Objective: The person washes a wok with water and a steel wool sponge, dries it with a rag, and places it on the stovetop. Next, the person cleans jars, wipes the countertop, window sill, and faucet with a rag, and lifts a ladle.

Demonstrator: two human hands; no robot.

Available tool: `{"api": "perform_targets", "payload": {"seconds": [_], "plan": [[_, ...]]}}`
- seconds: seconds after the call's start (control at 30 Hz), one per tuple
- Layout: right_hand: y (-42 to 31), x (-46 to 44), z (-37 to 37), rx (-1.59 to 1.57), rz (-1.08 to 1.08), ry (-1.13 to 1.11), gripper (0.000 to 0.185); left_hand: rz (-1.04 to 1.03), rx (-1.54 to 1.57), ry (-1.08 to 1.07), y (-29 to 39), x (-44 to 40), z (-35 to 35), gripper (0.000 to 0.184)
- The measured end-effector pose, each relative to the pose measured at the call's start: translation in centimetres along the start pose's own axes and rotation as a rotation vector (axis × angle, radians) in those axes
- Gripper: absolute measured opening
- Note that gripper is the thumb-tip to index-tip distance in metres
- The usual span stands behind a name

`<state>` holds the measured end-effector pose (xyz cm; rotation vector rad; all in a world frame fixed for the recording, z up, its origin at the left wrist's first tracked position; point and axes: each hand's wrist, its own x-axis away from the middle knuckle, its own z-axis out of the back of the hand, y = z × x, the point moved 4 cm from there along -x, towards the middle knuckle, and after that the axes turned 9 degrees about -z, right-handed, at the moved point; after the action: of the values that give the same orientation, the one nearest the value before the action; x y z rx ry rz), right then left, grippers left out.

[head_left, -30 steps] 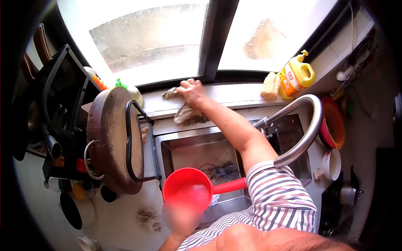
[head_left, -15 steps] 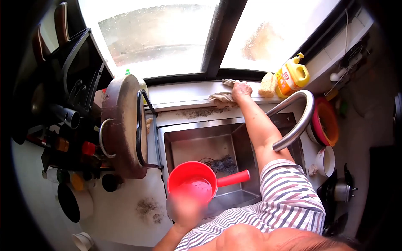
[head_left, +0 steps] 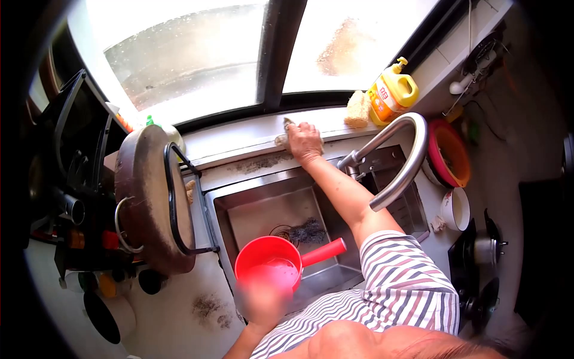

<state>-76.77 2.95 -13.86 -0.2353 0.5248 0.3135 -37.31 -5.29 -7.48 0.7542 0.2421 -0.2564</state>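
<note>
My right hand is on a grey-beige cloth, pressing it against the white window sill behind the sink; part of the cloth pokes out left of the fingers. At the near side, my left hand is at the rim of a red dipper, its fingers blurred. The dipper sits over the left front of the steel sink, its handle pointing right, with some liquid inside. A dark scouring mesh lies at the drain.
A curved faucet arches over the sink's right side. A sponge and a yellow detergent bottle stand on the sill. A thick round chopping board stands in a rack at left. Bowls are at right.
My right hand moved the cloth rightward along the sill, then back left and nearer its front edge. My left hand stays at the dipper. The camera view has shifted.
</note>
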Motion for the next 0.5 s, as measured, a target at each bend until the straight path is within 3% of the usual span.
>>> {"api": "perform_targets", "payload": {"seconds": [0.1,0.2,0.27,0.33,0.4,0.5], "plan": [[-2.5,0.9,0.2,-0.088,0.147,-0.064,0.008,0.002,0.012,-0.019,0.0,-0.3,-0.6,0.019],[-3.4,0.4,2.5,-0.408,0.22,-0.222,0.012,-0.001,0.021,-0.036,0.0,-0.7,-0.9,0.019],[-1.2,-3.1,3.9,-0.303,0.171,-0.107,0.012,-0.008,0.025,-0.041,-0.1,-0.9,-0.9,0.019],[2.3,-6.9,4.3,0.025,-0.019,0.065,0.011,-0.013,0.033,-0.045,-0.2,-0.9,-0.9,0.019],[6.6,-9.1,2.3,0.228,-0.229,0.06,0.018,-0.013,0.04,-0.055,-0.2,-0.7,-1.0,0.019],[9.0,-6.7,-0.1,0.038,-0.601,-0.392,0.048,-0.019,0.046,-0.064,-0.2,-0.8,-1.0,0.019]]}}
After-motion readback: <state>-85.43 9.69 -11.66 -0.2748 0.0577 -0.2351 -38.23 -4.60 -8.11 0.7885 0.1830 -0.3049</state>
